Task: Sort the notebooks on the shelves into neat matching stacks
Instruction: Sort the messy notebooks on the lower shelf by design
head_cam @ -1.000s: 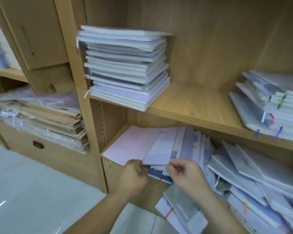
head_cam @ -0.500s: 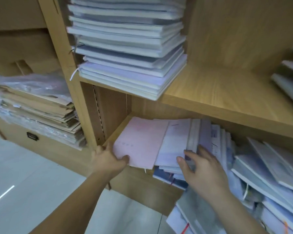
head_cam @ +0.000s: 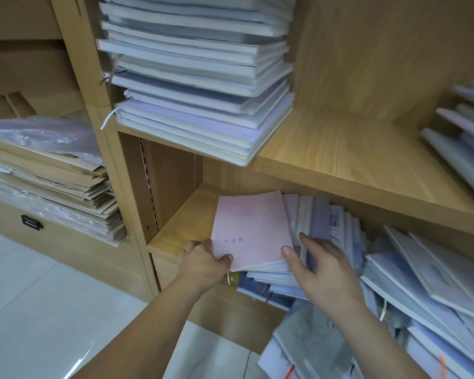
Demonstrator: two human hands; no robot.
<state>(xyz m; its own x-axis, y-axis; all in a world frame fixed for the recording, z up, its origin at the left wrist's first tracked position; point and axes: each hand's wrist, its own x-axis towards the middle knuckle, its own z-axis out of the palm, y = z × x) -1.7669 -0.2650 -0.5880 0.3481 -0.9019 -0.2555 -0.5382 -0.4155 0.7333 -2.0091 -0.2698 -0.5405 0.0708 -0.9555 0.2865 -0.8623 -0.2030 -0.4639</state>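
**Head view: bringing the pink notebook square on its pile**

The pink notebook [head_cam: 252, 228] lies on top of a fan of notebooks [head_cam: 320, 217] on the lower shelf [head_cam: 186, 222], and its near edge hangs over the shelf front. A tall stack [head_cam: 197, 77] stands on the shelf above it. To its right a loose heap [head_cam: 435, 283] slides toward the floor.

The step seems to be to gather the fan under the pink notebook into one even pile. To do it well, I would hold the pink notebook steady at its left corner and sweep the fanned covers toward it with a flat palm. I would then tap the near edges flush. The overhanging books below it could slip out, so the push should be slow.

The left hand [head_cam: 205, 262] pinches the near left corner of the pink notebook, thumb on the cover and the other fingers [head_cam: 200, 246] curled at its edge. The right hand [head_cam: 320, 265] is spread wide and grips nothing. Its thumb touches the near right corner of the pink notebook, and its straight fingers [head_cam: 307, 239] rest on the fan just to the right.
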